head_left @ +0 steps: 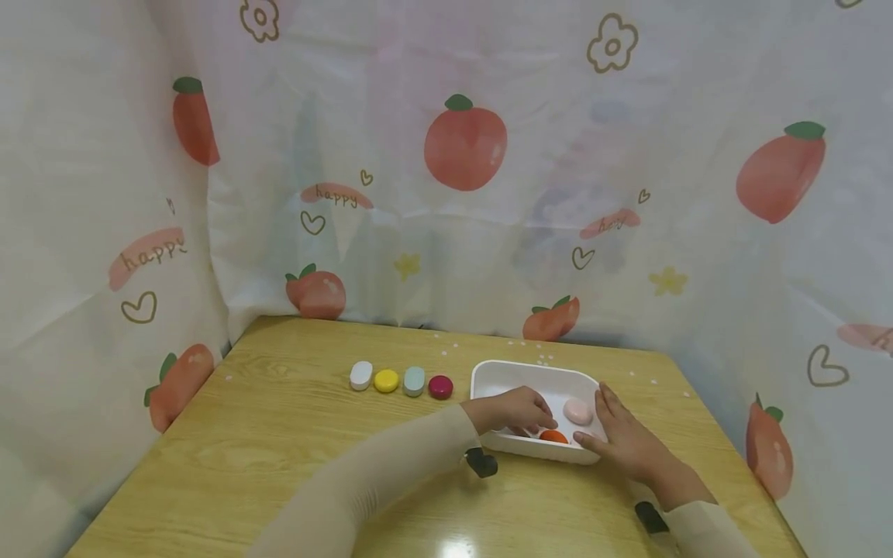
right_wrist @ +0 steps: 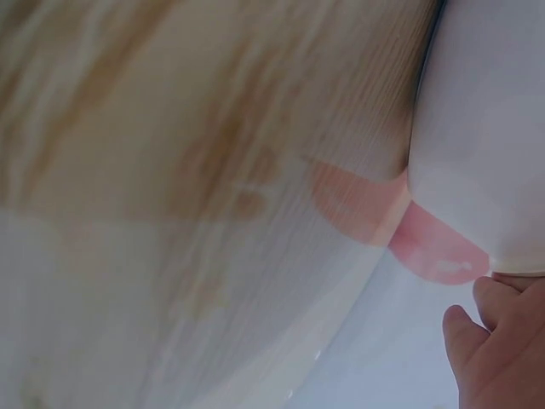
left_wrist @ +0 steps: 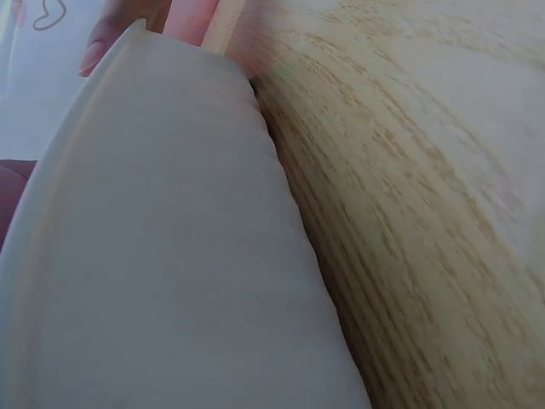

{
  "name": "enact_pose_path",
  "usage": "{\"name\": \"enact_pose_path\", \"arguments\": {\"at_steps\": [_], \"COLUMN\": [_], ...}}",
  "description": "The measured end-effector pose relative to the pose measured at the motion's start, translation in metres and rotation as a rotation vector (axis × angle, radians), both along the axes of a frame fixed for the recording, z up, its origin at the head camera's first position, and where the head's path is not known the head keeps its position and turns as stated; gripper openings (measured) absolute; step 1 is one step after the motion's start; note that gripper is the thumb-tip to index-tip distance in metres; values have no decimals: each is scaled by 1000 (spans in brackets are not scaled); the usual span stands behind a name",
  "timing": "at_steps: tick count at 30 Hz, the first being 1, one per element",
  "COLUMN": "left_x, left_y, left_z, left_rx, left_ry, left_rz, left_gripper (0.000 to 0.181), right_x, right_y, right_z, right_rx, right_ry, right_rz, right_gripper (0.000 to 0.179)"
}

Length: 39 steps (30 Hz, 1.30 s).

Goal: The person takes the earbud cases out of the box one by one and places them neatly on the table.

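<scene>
A white tray [head_left: 498, 445] stands on the table, its front wall filling much of the left wrist view. My left hand [head_left: 519, 409] reaches inside over the near wall, fingers bent down beside an orange rounded piece [head_left: 554, 437]. Whether the fingertips pinch anything is hidden. A pale pink rounded piece [head_left: 577, 411] lies farther right in the tray, and another pale one partly shows near my right thumb. My right hand [head_left: 631, 446] holds the tray's near right corner, thumb over the front rim and fingers along the right side; part of it shows in the right wrist view [right_wrist: 511, 341].
Left of the tray, a row of rounded pieces lies on the wooden table [head_left: 293, 434]: white [head_left: 360, 376], yellow [head_left: 386, 380], pale green [head_left: 415, 381] and dark red [head_left: 441, 387]. A fruit-patterned curtain [head_left: 467, 256] hangs behind the table and along both sides.
</scene>
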<state>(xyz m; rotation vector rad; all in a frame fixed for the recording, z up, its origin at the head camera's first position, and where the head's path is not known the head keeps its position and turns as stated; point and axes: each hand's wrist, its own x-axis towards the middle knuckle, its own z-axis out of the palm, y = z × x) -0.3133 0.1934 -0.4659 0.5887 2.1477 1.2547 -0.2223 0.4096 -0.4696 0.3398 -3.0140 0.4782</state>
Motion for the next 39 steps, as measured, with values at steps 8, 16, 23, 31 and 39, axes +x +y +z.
{"name": "enact_pose_path", "arguments": {"at_steps": [8,16,23,31,39], "left_x": [4,6,7,3,-4], "left_y": [7,11,8,7,3], "left_z": [3,0,-1,-3,-1], "left_rx": [-96,-94,-103,-125,-89], "left_ry": [70,97,151,230,160], "left_rz": [-77,-125,-179,-214,-142], "left_gripper": [31,22,28,29,32], "right_x": [0,1,3,2,1], "right_y": [-1,-1,-1,-1,1], "right_z": [0,-2,-2,-4,-1], "right_rx": [12,4,3,6,18], "right_ry": [13,29,13,17,6], "right_rz": [15,24,8,5,-4], "right_gripper": [96,95,95,95,96]}}
